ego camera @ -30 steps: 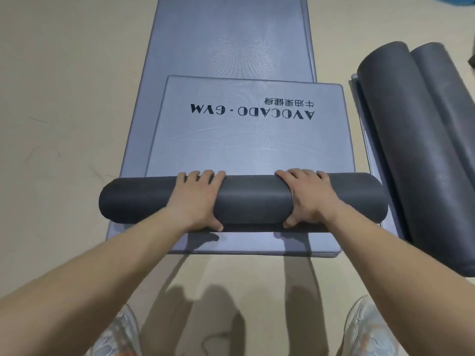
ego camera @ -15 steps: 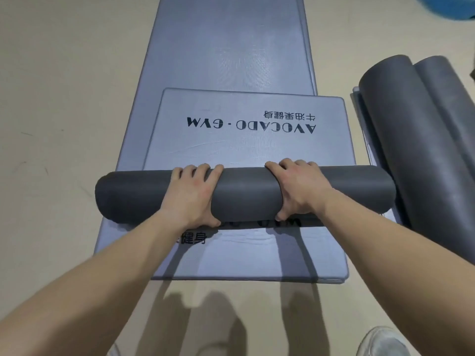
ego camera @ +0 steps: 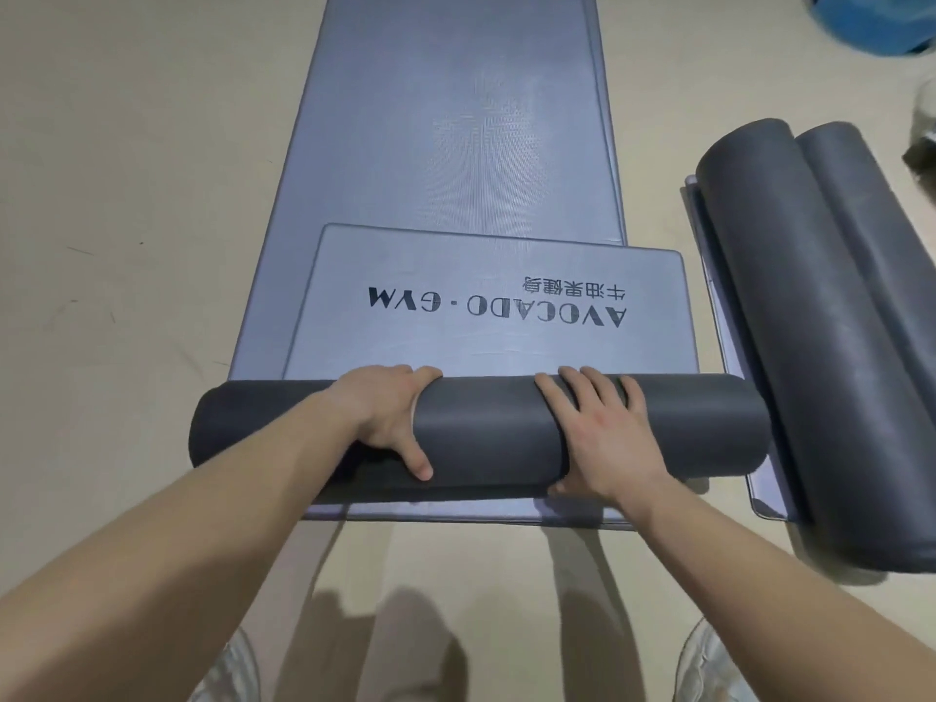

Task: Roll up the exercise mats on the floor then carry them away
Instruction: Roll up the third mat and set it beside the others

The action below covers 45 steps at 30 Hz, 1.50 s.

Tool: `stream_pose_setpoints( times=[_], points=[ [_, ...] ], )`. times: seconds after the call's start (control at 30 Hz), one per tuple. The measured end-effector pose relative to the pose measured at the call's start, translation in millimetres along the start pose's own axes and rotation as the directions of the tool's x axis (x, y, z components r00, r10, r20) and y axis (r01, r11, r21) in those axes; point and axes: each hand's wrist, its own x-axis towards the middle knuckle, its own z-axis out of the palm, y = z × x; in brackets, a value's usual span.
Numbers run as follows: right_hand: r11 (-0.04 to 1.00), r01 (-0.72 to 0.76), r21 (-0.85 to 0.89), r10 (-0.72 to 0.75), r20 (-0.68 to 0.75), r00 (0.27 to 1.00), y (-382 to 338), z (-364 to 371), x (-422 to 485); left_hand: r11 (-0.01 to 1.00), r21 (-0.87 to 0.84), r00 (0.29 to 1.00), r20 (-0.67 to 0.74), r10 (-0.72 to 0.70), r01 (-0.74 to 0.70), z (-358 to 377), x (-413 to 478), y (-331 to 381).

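Observation:
A dark grey rolled mat (ego camera: 486, 428) lies crosswise in front of me, part of a blue-grey mat whose flat remainder (ego camera: 496, 342) carries the print "AVOCADO · GYM". My left hand (ego camera: 390, 418) grips the roll left of centre, fingers over the top and thumb on the near side. My right hand (ego camera: 602, 433) wraps it right of centre, fingers spread over the top, thumb tucked under the near side. Beneath it a longer blue-grey mat (ego camera: 456, 119) lies flat and runs away from me.
Two rolled dark grey mats (ego camera: 790, 321) (ego camera: 861, 220) lie side by side at the right on another flat mat (ego camera: 709, 276), close to the roll's right end. A blue object (ego camera: 876, 17) sits at the top right. My shoes (ego camera: 228, 671) (ego camera: 709, 666) stand on beige floor.
The roll has moved forward toward the printed text, taking up more of the flat mat. Both hands stayed on it; the right hand's fingers now lie further over the top.

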Motion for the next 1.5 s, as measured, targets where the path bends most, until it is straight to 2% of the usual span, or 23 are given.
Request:
stream_pose_setpoints(
  times=[0.13, 0.17, 0.23, 0.33, 0.4, 0.43, 0.53, 0.6, 0.67, 0.8, 0.87, 1.0, 1.03, 1.1, 1.17, 1.23, 1.27, 1.33, 1.43, 1.5],
  points=[
    [0.995, 0.045, 0.089, -0.065, 0.238, 0.969, 23, -33, 53, 0.982, 0.166, 0.957, -0.286, -0.038, 0.088, 35, -11, 21],
    [0.993, 0.040, 0.107, -0.067, 0.267, 0.961, 27, -37, 63, 0.975, 0.194, 0.940, -0.338, -0.036, 0.107, 41, -10, 23],
    [0.995, 0.008, 0.104, -0.031, 0.225, 0.974, 30, -35, 69, 0.982, 0.164, 0.924, -0.383, -0.020, 0.090, 32, 0, 17],
    [0.998, -0.067, -0.005, 0.067, 0.004, 0.998, 22, -11, 51, 0.997, 0.074, 0.961, -0.276, 0.018, 0.003, -8, 25, -1],
    [0.998, -0.056, -0.042, 0.052, -0.076, 0.996, 21, 3, 47, 0.998, 0.051, 0.977, -0.210, 0.038, -0.028, -20, 34, -5],
    [0.998, -0.043, -0.043, 0.039, -0.086, 0.996, 24, 3, 53, 0.998, 0.063, 0.972, -0.230, 0.036, -0.022, -18, 36, -6],
    [0.999, 0.021, -0.035, -0.023, -0.046, 0.999, 35, -15, 75, 0.986, 0.158, 0.929, -0.370, 0.008, 0.054, -5, 32, -2],
    [0.999, 0.029, -0.038, -0.029, 0.012, 1.000, 35, -27, 80, 0.983, 0.167, 0.925, -0.379, -0.008, 0.077, -5, 29, 2],
    [0.999, 0.031, -0.030, -0.028, 0.087, 0.996, 32, -34, 75, 0.990, 0.121, 0.948, -0.316, -0.035, 0.077, -10, 21, 8],
    [0.995, 0.093, 0.043, -0.102, 0.282, 0.954, 20, -39, 39, 0.999, 0.035, 0.996, -0.092, -0.019, 0.022, 12, -14, 17],
    [0.995, 0.076, 0.057, -0.088, 0.263, 0.961, 10, -28, 14, 0.999, 0.038, 0.999, -0.048, 0.004, -0.002, 25, -26, 19],
    [1.000, -0.020, 0.008, 0.020, 0.049, 0.999, -5, -1, -21, 0.995, -0.101, 0.998, 0.057, -0.008, 0.014, 3, -15, 13],
    [1.000, -0.026, 0.014, 0.026, 0.018, 0.999, -5, 0, -20, 0.994, -0.104, 0.998, 0.053, -0.012, 0.018, -1, -13, 12],
    [0.999, -0.019, 0.032, 0.017, 0.060, 0.998, 2, -10, -2, 0.995, -0.080, 0.996, -0.070, -0.058, 0.053, 1, -15, 9],
    [0.996, 0.021, 0.086, -0.034, 0.150, 0.988, 13, -30, 27, 0.993, 0.030, 0.968, -0.228, -0.101, 0.110, 21, -31, 12],
    [0.993, 0.044, 0.114, -0.070, 0.238, 0.969, 22, -47, 52, 0.978, 0.156, 0.943, -0.324, -0.081, 0.138, 44, -42, 11],
    [0.993, 0.047, 0.107, -0.071, 0.236, 0.969, 23, -50, 59, 0.980, 0.153, 0.939, -0.337, -0.071, 0.129, 43, -39, 6],
    [0.998, -0.012, 0.069, 0.003, 0.130, 0.992, 17, -42, 58, 0.995, 0.059, 0.950, -0.305, -0.061, 0.082, 20, -18, -9],
    [0.998, -0.028, -0.051, 0.027, -0.016, 0.999, 1, -9, 42, 0.998, -0.062, 0.990, -0.138, -0.027, 0.019, -26, 11, -29],
    [0.998, -0.007, -0.058, 0.002, -0.092, 0.996, 7, -1, 54, 0.999, -0.038, 0.981, -0.189, -0.030, 0.024, -25, 19, -35]
  ],
)
